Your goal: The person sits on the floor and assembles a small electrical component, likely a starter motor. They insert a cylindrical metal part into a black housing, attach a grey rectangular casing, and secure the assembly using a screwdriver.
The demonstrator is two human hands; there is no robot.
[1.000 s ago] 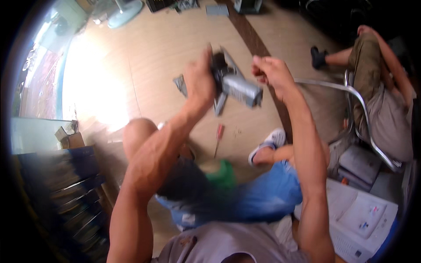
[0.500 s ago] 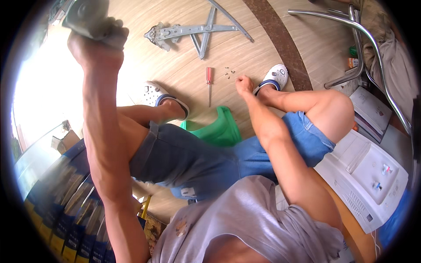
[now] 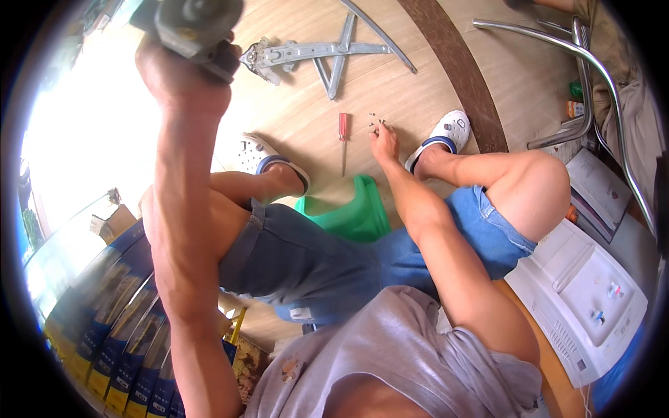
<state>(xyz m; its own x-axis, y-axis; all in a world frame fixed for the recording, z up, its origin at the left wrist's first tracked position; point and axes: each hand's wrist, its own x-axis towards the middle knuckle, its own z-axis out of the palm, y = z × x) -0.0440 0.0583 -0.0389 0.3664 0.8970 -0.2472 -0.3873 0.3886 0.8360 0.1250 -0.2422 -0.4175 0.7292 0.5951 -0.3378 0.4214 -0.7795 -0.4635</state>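
My left hand (image 3: 185, 76) is raised high at the upper left, closed around a dark grey, rounded, motor-like part (image 3: 198, 26). The picture's edge cuts that part off, so its exact kind is unclear. Low over the floor, my right hand (image 3: 385, 144) reaches several small screws (image 3: 371, 125) with its fingertips pinched together; whether one is between them is too small to tell. To the left of these lies a screwdriver (image 3: 343, 127) with a red handle. Farther off, a metal scissor-arm window regulator (image 3: 317, 50) rests on the floor, its geared end partly near my left hand.
I sit with a green plastic stool (image 3: 348, 219) between my legs and white clogs (image 3: 449, 131) on my feet. A chrome chair frame (image 3: 585, 59) stands at right, near a white water dispenser (image 3: 582, 292). Blue-and-yellow boxes (image 3: 115, 348) line the lower left.
My right hand has moved left onto the screws, its fingertips now among them. My left hand has swung rightward with the grey part. The whole view has shifted slightly.
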